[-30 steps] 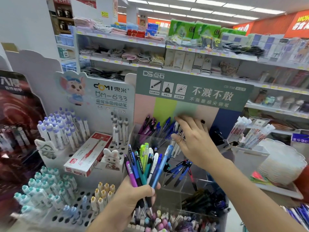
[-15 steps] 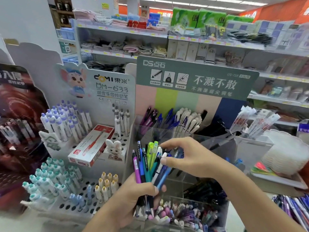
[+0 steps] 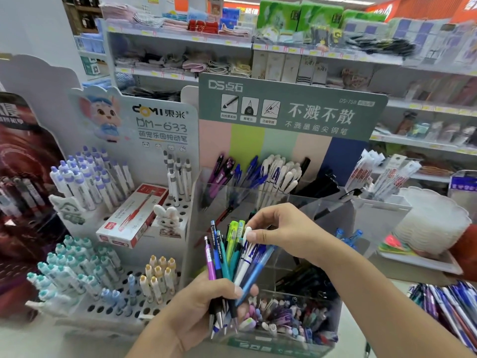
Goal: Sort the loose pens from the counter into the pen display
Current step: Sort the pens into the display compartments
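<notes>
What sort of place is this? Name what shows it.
Most likely a shop's stationery section: branded pen display stands full of pens, stocked shelves with yellow price tags behind, and a boxed pen pack laid out for sale.

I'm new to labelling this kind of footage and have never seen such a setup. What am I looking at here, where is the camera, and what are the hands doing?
There is no machine here: a person wears one wide camera on the head, looking forward and down, so the two arms reaching in from below are their own. The place is a shop. The left hand grips a bunch of pens of many colours, fanned upward. The right hand pinches the top of a white pen in that bunch. Behind stands the pen display, with clear compartments holding purple, blue, white and black pens. To the left a white rack holds capped pens, with a red box lying on it.
</notes>
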